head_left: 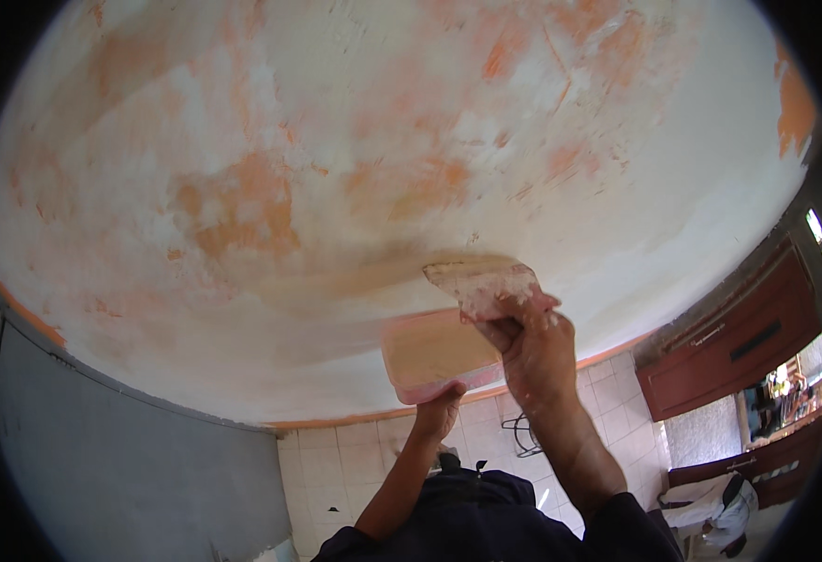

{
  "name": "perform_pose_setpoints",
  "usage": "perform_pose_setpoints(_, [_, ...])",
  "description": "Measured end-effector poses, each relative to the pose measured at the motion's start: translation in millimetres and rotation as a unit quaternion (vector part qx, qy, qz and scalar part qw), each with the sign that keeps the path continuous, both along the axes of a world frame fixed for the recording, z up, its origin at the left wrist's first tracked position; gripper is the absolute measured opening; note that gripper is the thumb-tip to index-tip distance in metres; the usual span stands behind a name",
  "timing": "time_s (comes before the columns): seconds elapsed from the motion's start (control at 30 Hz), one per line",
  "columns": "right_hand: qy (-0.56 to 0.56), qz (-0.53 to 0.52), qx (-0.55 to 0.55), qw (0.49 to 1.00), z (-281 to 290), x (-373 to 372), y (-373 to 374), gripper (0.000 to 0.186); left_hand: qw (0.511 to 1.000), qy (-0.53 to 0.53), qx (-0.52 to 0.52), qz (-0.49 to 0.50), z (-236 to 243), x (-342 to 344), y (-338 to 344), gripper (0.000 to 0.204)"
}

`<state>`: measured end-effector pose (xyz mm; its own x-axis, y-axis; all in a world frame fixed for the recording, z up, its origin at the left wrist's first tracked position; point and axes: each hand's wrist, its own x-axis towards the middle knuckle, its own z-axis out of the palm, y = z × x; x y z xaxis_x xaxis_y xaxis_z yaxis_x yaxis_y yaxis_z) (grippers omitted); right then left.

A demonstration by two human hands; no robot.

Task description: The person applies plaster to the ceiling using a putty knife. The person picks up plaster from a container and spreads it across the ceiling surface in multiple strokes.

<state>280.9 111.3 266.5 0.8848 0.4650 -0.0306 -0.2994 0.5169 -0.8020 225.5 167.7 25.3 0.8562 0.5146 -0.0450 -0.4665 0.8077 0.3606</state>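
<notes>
My right hand (pixel 537 351) is closed round a putty knife (pixel 481 284), its wide, putty-smeared blade held against or just in front of the wall (pixel 355 225). White smears show on the fingers. Lower and to the left, my left hand (pixel 440 412) grips a pink rectangular tub (pixel 401 391) by its near side. Tan putty (pixel 444 347) fills the part of the tub that I can see; the right hand covers its right end. Patchy white and grey filler coats the wall, with orange paint showing through in places.
A grey panel (pixel 130 440) stands at the left. White tiles (pixel 350 459) cover the floor below, where a dark wire-like frame (pixel 520 436) stands. At the right are a brown wooden door (pixel 734 347), a bright opening and pale cloth (pixel 710 506).
</notes>
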Motion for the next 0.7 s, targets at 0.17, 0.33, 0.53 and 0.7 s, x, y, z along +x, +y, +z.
perform_pose_setpoints(0.17, [-0.018,0.04,0.023,0.999,37,20,13,0.023,1.0,-0.023,0.015,0.01,-16,5,0,0.048])
perform_pose_setpoints(0.33, [-0.046,0.043,0.001,0.998,71,20,15,0.023,1.0,0.009,-0.021,0.019,2,5,-4,0.043])
perform_pose_setpoints(0.53, [-0.089,0.045,-0.05,0.994,61,5,-7,0.03,1.0,-0.002,-0.001,0.029,1,3,-1,0.044])
perform_pose_setpoints(0.7, [0.067,0.003,-0.083,0.994,-9,-17,-24,0.023,1.0,-0.014,0.006,-0.005,-11,8,4,0.05])
